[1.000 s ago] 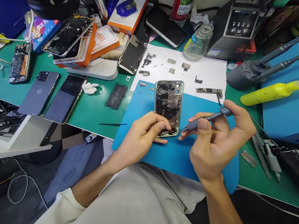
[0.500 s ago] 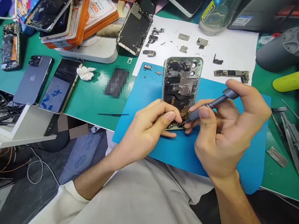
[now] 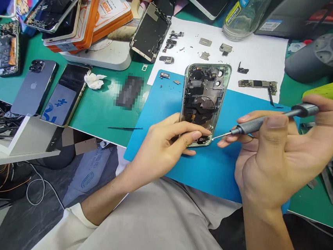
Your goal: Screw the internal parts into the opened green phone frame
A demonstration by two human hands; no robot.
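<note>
tabletop [image 3: 103, 113] left: purple-grey phone [image 3: 34, 88], camera side up | dark-screened phone [image 3: 66, 93] just beside | crumpled tissue [image 3: 94, 81] near its corner | opened phone [image 3: 62, 3] atop orange-white boxes [image 3: 111, 11] | back right: glass jar [image 3: 244, 20]

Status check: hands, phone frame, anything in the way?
Left hand holding phone frame near the bottom. Right hand gripping screwdriver, tip at frame's lower right corner. Left fingers partly cover frame's lower end.

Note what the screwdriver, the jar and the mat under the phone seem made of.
Screwdriver: probably metal, satin grey; knurled grip, gleaming thin shaft.
Jar: likely clear, glossy glass, see-through with highlights; plastic is possible.
Mat: perhaps silicone or rubber, matt blue; its surface is even, without glare.
</note>
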